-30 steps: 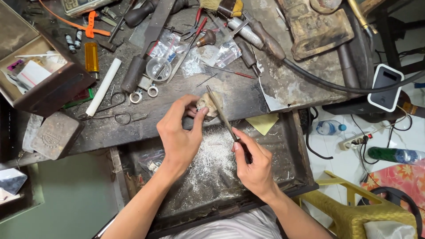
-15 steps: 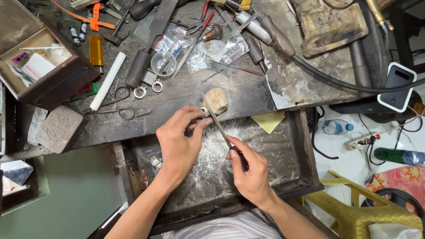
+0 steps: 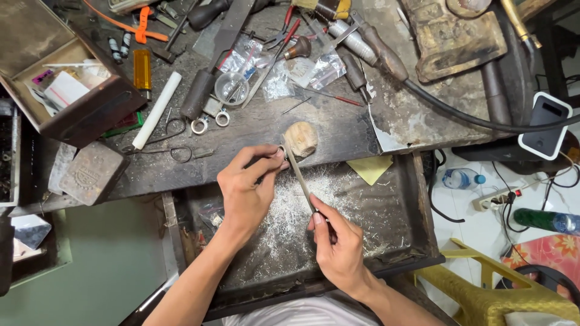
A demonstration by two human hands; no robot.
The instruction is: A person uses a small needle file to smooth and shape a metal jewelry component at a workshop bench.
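Cluttered surface (image 3: 338, 130) at frame centre: left hand (image 3: 244, 193) pinches a small, stiff ring (image 3: 281, 151) by its edge; right hand (image 3: 338, 244) grips a rigid file (image 3: 299, 175) near its handle

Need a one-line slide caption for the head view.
Left hand pins small ring against wooden peg; right hand works a file across it.

File (image 3: 299, 175) — lower, nearer the drawer (image 3: 399, 229)
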